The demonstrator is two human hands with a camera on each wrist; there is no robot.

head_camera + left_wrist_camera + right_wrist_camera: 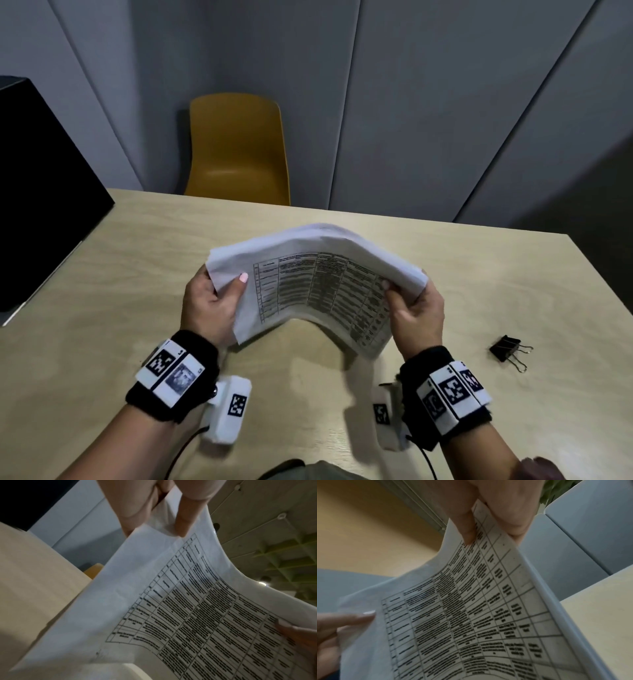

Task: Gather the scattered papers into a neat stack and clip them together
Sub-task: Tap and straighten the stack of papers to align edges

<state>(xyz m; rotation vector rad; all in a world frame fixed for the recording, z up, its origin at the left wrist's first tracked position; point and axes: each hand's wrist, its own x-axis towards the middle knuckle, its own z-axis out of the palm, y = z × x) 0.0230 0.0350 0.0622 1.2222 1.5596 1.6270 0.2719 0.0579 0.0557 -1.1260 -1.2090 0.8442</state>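
A stack of white papers (315,287) with a printed table on top is held above the wooden table (479,274), bowed upward in the middle. My left hand (219,294) grips its left edge, thumb on top. My right hand (407,301) grips the right edge the same way. In the left wrist view the papers (154,601) curve away from my left hand's fingers (183,520). The right wrist view shows the sheet (453,615) pinched under my right hand's thumb (467,531). A black binder clip (507,349) lies on the table to the right of my right wrist.
A yellow chair (236,150) stands behind the table's far edge. A black box-like object (44,192) sits at the table's left side. Grey wall panels (411,102) rise behind.
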